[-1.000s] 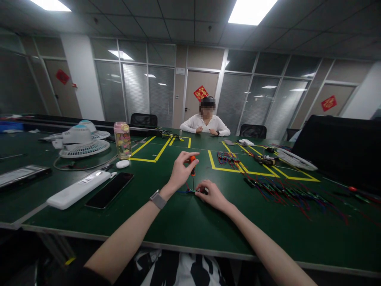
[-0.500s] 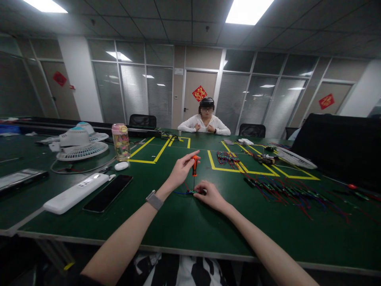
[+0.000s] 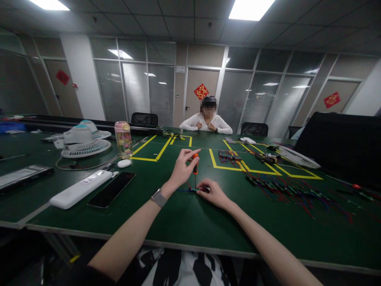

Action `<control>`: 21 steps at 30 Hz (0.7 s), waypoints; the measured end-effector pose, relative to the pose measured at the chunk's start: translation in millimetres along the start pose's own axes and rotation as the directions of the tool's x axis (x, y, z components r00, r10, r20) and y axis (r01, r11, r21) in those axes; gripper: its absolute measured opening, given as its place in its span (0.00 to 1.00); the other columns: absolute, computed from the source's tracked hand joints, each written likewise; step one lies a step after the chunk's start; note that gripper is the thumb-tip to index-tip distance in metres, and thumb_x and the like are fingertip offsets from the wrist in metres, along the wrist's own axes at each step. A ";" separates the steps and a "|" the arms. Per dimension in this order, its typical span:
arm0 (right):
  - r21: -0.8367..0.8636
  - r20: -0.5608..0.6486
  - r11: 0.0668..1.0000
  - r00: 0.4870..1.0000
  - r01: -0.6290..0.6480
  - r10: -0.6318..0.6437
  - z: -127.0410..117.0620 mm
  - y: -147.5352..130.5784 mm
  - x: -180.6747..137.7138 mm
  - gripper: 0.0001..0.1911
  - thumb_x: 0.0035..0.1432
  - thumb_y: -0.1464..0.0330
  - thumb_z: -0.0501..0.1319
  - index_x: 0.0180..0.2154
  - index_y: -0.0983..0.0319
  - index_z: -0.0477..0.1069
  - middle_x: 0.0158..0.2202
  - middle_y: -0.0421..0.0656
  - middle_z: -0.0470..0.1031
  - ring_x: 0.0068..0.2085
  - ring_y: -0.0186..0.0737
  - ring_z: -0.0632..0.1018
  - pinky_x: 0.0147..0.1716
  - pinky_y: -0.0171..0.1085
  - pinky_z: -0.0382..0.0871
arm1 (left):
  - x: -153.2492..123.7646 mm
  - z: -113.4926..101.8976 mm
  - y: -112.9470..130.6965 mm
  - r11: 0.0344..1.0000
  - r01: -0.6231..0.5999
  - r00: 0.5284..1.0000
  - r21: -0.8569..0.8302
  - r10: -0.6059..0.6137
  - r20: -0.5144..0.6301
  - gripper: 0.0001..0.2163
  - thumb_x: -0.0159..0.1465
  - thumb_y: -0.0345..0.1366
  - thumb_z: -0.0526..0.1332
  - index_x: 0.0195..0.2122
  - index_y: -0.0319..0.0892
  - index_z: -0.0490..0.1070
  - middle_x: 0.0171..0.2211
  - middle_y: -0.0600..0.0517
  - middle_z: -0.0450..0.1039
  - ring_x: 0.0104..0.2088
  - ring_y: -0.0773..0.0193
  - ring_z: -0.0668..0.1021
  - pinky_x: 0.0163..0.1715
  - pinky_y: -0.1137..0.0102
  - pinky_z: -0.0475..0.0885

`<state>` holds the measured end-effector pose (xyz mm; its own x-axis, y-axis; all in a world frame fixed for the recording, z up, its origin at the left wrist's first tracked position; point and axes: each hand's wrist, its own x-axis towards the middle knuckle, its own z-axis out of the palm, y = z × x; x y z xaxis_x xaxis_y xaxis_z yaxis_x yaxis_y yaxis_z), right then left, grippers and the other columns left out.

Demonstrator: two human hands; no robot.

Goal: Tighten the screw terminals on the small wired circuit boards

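My left hand (image 3: 185,167) is closed on the orange and black handle of a screwdriver (image 3: 195,168), its index finger stretched over the top. The screwdriver stands upright, its thin shaft reaching down to a small green circuit board (image 3: 194,189) on the green table. Red and blue wires come off this board. My right hand (image 3: 212,192) rests low on the table, thumb and fingers pinching the board's right side; its fingertips partly cover the board.
Several wired boards (image 3: 291,190) lie in a row to the right, with another bunch (image 3: 229,157) inside yellow tape. On the left are a phone (image 3: 112,190), a white power strip (image 3: 81,188), a bottle (image 3: 123,141) and fans (image 3: 86,147). A person (image 3: 206,119) sits opposite.
My left hand has changed its hold on the screwdriver: the thumb now lies across the handle's front. My right hand still holds the board. The whole view has shifted slightly.
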<state>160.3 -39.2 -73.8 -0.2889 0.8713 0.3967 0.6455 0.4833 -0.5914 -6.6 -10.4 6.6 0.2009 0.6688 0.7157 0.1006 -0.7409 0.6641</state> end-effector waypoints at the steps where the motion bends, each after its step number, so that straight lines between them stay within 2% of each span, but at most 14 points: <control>1: 0.005 0.001 1.000 1.000 -0.002 0.002 0.2 0.3 0.1 0.05 0.49 0.70 0.62 0.32 0.64 0.72 0.28 0.41 0.70 0.30 0.34 0.70 0.30 0.33 0.65 | 0.1 0.0 0.6 1.000 0.007 1.000 -0.029 -0.006 0.022 0.14 0.63 0.37 0.54 0.49 0.45 0.70 0.42 0.49 0.66 0.41 0.66 0.72 0.43 0.71 0.68; 3: 0.014 0.004 1.000 1.000 -0.009 0.009 0.5 0.8 0.2 0.06 0.50 0.70 0.62 0.32 0.64 0.72 0.28 0.41 0.70 0.30 0.34 0.71 0.30 0.33 0.65 | 0.5 -0.3 2.1 0.996 0.029 0.999 -0.081 -0.026 0.047 0.15 0.63 0.35 0.53 0.49 0.43 0.70 0.41 0.49 0.68 0.40 0.66 0.73 0.42 0.71 0.69; 7: 0.020 0.010 1.000 1.000 -0.010 0.009 0.2 0.8 0.2 0.06 0.50 0.70 0.62 0.33 0.64 0.73 0.28 0.41 0.71 0.30 0.34 0.71 0.30 0.33 0.65 | 0.9 -1.1 4.3 0.999 0.015 1.000 -0.037 -0.016 -0.007 0.13 0.60 0.37 0.58 0.46 0.43 0.73 0.40 0.49 0.67 0.39 0.66 0.72 0.40 0.72 0.70; 10: 0.022 0.011 1.000 1.000 -0.010 0.010 -0.4 -0.1 0.2 0.06 0.50 0.70 0.61 0.33 0.64 0.73 0.29 0.41 0.71 0.30 0.35 0.71 0.30 0.33 0.64 | 1.2 -1.6 5.2 0.995 0.029 0.997 -0.097 -0.023 0.067 0.14 0.62 0.35 0.54 0.49 0.44 0.71 0.43 0.48 0.67 0.43 0.65 0.72 0.43 0.71 0.69; 12: 0.022 0.011 1.000 1.000 -0.014 0.014 -0.7 -0.9 0.1 0.06 0.51 0.70 0.61 0.33 0.64 0.73 0.29 0.41 0.71 0.30 0.35 0.70 0.30 0.33 0.64 | 1.2 -1.5 5.1 0.988 0.053 0.993 -0.142 -0.037 0.114 0.15 0.62 0.35 0.54 0.50 0.43 0.69 0.41 0.49 0.69 0.41 0.66 0.73 0.43 0.71 0.69; 16: 0.023 0.002 1.000 1.000 -0.018 0.018 -1.0 -2.2 -0.1 0.05 0.51 0.70 0.61 0.32 0.64 0.73 0.27 0.41 0.71 0.30 0.34 0.70 0.30 0.32 0.64 | 1.2 -1.0 3.8 0.994 0.036 0.999 -0.100 -0.031 0.044 0.15 0.60 0.37 0.58 0.48 0.44 0.71 0.41 0.49 0.67 0.40 0.66 0.73 0.40 0.72 0.69; 19: 0.026 0.002 1.000 1.000 -0.012 0.012 -0.7 -2.0 0.1 0.05 0.51 0.70 0.61 0.32 0.64 0.73 0.27 0.41 0.71 0.29 0.34 0.70 0.29 0.32 0.63 | 2.2 -1.5 3.6 0.985 0.065 0.993 -0.160 -0.049 0.105 0.15 0.62 0.34 0.55 0.50 0.44 0.70 0.43 0.48 0.69 0.43 0.65 0.73 0.45 0.70 0.68; 21: 0.026 0.000 1.000 1.000 -0.008 0.008 -0.3 -1.3 0.2 0.05 0.51 0.70 0.61 0.32 0.64 0.73 0.26 0.40 0.71 0.28 0.34 0.69 0.29 0.32 0.63 | 2.9 -1.8 3.8 0.976 0.090 0.989 -0.200 -0.064 0.131 0.16 0.61 0.33 0.55 0.50 0.42 0.69 0.41 0.49 0.71 0.41 0.66 0.74 0.44 0.70 0.68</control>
<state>159.6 -39.6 -72.7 -0.2842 0.8751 0.3917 0.6290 0.4785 -0.6127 -7.4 -11.2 11.6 0.3203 0.7010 0.6372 -0.0789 -0.6505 0.7554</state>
